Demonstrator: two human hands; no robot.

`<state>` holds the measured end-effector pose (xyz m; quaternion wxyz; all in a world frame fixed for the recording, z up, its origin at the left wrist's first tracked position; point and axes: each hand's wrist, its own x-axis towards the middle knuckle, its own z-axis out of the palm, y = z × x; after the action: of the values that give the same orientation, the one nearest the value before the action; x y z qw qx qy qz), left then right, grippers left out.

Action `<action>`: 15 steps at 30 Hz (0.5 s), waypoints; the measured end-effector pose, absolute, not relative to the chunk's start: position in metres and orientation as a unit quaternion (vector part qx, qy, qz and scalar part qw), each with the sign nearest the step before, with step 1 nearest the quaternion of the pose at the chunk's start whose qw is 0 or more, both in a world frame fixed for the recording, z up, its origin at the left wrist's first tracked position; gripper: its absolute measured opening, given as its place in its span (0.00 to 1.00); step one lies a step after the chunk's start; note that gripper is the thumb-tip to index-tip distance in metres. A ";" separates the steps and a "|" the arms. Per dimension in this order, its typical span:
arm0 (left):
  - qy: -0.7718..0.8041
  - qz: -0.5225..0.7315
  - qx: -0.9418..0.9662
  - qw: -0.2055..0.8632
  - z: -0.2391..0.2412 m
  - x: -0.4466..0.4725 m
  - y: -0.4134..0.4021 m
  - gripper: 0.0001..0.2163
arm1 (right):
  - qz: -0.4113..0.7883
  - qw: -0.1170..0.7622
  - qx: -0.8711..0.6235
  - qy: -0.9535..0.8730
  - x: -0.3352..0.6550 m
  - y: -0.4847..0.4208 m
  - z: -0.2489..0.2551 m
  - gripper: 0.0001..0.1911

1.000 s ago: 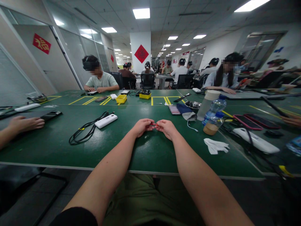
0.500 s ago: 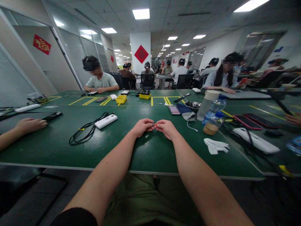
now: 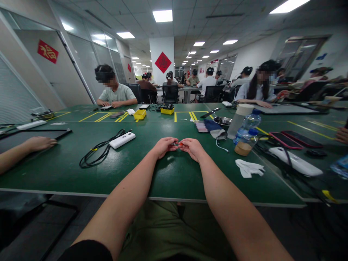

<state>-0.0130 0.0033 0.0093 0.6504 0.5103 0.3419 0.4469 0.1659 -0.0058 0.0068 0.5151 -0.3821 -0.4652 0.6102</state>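
Fingertips of the right hand (image 3: 192, 146) are pinched on a piece (image 3: 181, 143), small and orange-red, which sits in the narrow space where the two hands come together over the table (image 3: 122, 177). Facing it, the left hand (image 3: 164, 147) has its thumb and fingers curled close; something greyish shows at their tips, but from my end I cannot tell whether they grip a part of their own.

For handling this fine I would have the forearms steady and let the fingertips alone do the moving, with a light pinch and the two sets of tips squared to each other. Staying low over the table seems wise, so that a slip would only be a short drop.

As for its looks, I get the colour and little more: the fingers hide most of it, and shape and material are too small to judge.

Farther out, the power bank (image 3: 122, 140) and its cable (image 3: 92, 157) lie to the left, well apart from the hands; the pouch (image 3: 212, 127) and a bottle (image 3: 243, 148) are on the right.
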 end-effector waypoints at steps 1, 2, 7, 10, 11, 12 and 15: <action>0.352 0.442 0.516 0.645 0.009 -0.013 0.003 0.11 | 0.608 0.514 -0.386 -0.467 0.165 -0.006 0.007 0.02; 0.360 0.436 0.522 0.639 0.009 -0.013 0.002 0.12 | 0.604 0.514 -0.389 -0.469 0.165 -0.006 0.007 0.04; 0.349 0.430 0.548 0.627 0.007 -0.013 0.002 0.15 | 0.595 0.514 -0.393 -0.477 0.163 -0.009 0.008 0.06; 0.335 0.437 0.555 0.623 0.007 -0.013 0.003 0.16 | 0.594 0.515 -0.395 -0.476 0.164 -0.009 0.008 0.06; 0.334 0.439 0.556 0.621 0.007 -0.013 0.003 0.17 | 0.593 0.516 -0.395 -0.476 0.164 -0.009 0.008 0.06; 0.336 0.440 0.556 0.620 0.007 -0.013 0.003 0.17 | 0.592 0.517 -0.395 -0.475 0.164 -0.009 0.008 0.06; 0.347 0.441 0.550 0.619 0.007 -0.013 0.004 0.13 | 0.588 0.527 -0.396 -0.469 0.164 -0.008 0.009 0.07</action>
<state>-0.0129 0.0037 0.0067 0.6192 0.5497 0.3466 0.4407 0.1638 -0.0079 0.0093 0.5265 -0.3963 -0.4691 0.5879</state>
